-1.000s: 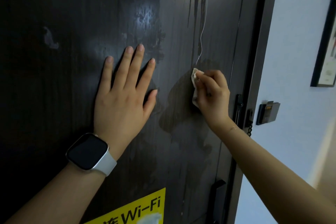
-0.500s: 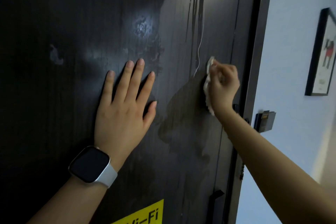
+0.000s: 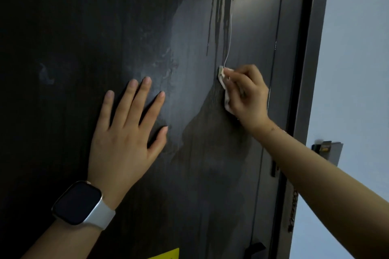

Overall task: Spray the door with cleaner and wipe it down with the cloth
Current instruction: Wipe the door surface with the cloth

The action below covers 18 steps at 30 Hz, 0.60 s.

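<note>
The dark wood-grain door (image 3: 63, 27) fills most of the view. Wet cleaner streaks (image 3: 223, 6) run down from its upper middle, and a thin white drip reaches the cloth. My right hand (image 3: 246, 94) grips a small white cloth (image 3: 224, 88) and presses it against the door near its right edge. My left hand (image 3: 128, 132) lies flat on the door with fingers spread, a dark smartwatch with a white band on its wrist. No spray bottle is in view.
The grey door frame (image 3: 311, 69) runs down the right side, with a pale wall (image 3: 357, 48) beyond it. A small grey box (image 3: 328, 151) is mounted on that wall. A yellow sticker corner (image 3: 166, 254) shows at the door's bottom.
The cloth in my right hand has slid right and then back left and up to the drip's lower end. The view has tilted upward. My left hand stays flat on the door.
</note>
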Available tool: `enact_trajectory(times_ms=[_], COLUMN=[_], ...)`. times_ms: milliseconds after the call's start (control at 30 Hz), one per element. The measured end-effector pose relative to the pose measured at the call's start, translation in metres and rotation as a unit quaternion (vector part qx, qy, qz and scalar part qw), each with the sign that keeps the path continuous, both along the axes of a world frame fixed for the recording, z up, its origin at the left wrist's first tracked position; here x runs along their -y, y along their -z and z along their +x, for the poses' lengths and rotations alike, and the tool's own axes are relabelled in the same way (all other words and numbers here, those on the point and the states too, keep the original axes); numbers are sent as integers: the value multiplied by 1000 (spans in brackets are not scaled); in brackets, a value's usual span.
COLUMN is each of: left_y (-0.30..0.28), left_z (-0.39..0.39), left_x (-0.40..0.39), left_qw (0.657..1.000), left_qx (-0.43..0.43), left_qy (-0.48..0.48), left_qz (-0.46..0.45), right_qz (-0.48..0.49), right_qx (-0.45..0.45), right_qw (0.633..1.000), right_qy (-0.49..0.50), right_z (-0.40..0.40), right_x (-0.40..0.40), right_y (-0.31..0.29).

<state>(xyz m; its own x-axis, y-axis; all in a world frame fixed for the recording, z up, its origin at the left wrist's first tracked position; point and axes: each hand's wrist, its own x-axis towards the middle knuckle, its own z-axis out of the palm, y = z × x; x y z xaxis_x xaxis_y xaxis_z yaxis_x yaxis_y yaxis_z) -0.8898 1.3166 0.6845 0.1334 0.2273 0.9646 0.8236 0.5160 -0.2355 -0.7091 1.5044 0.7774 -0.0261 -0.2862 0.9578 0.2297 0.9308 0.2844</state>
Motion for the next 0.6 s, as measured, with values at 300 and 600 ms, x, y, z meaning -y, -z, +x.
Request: enact_trajectory(times_ms=[300,600], left_y=[-1,-1], left_z=[2,2], left_x=[1,1], left_qw=[1000,1000], left_qx=[2,-1], left_qy=[-19,-19], left_qz=[-3,1], right_qz=[90,62], right_qx=[147,82], right_qw=[984,994], right_qy=[40,40], right_z=[18,9], right_x=[-8,-8], right_y=[20,39])
